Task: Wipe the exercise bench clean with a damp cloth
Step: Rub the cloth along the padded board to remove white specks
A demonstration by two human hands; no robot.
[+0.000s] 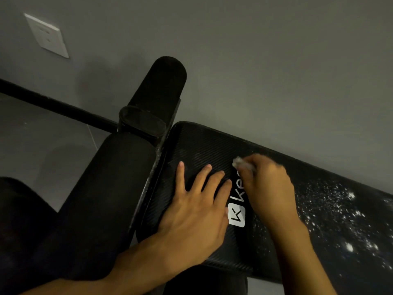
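I judged the wipe-down as under way but far from finished. The stretch of the exercise bench (pixel 191 143) beyond the white logo (pixel 236 215), toward the foam rollers (pixel 163 81), looked mostly dark with only faint smears. The stretch on the logo's other side was thick with white specks (pixel 340 211) that had not been wiped. The damp cloth (pixel 240 163) sat on the pad just past the logo's lettering, bunched under the right hand (pixel 269 188), whose fingers were curled round it and pressing it down; only a pale corner showed. The left hand (pixel 197 211) lay flat beside the logo, fingers straight and spread, palm on the pad, holding nothing, apparently as a brace.
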